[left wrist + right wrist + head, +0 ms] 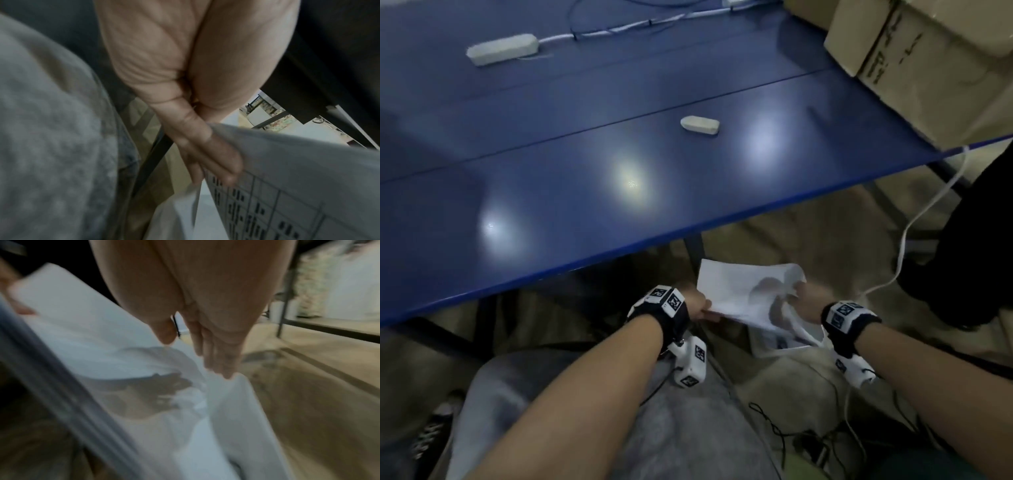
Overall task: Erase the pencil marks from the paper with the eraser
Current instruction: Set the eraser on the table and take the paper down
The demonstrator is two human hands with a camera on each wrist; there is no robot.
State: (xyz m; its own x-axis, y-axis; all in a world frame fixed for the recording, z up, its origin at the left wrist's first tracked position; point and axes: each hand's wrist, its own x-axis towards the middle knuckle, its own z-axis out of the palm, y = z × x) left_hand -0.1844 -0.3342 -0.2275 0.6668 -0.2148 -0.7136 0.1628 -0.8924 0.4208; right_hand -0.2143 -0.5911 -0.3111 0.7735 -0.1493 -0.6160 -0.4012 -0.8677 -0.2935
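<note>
The white eraser (700, 126) lies alone on the blue table (585, 192), far from both hands. Below the table's front edge, my left hand (702, 306) pinches the left edge of a white paper sheet (736, 291). In the left wrist view its fingers (216, 162) lie under the paper (298, 178), whose underside carries a printed grid. My right hand (804, 299) is at the mouth of a white plastic bag (791, 337). In the right wrist view that hand (195, 353) has nearly straight fingers touching the bag's rim (226, 418), thumb apart over the paper (72, 313). No pencil marks are visible.
A long white block (501, 49) with a cable lies at the table's far left. A cardboard box (928, 61) fills the back right corner. A white cable (914, 222) hangs off the right edge. My grey-trousered knee (551, 394) sits under the hands.
</note>
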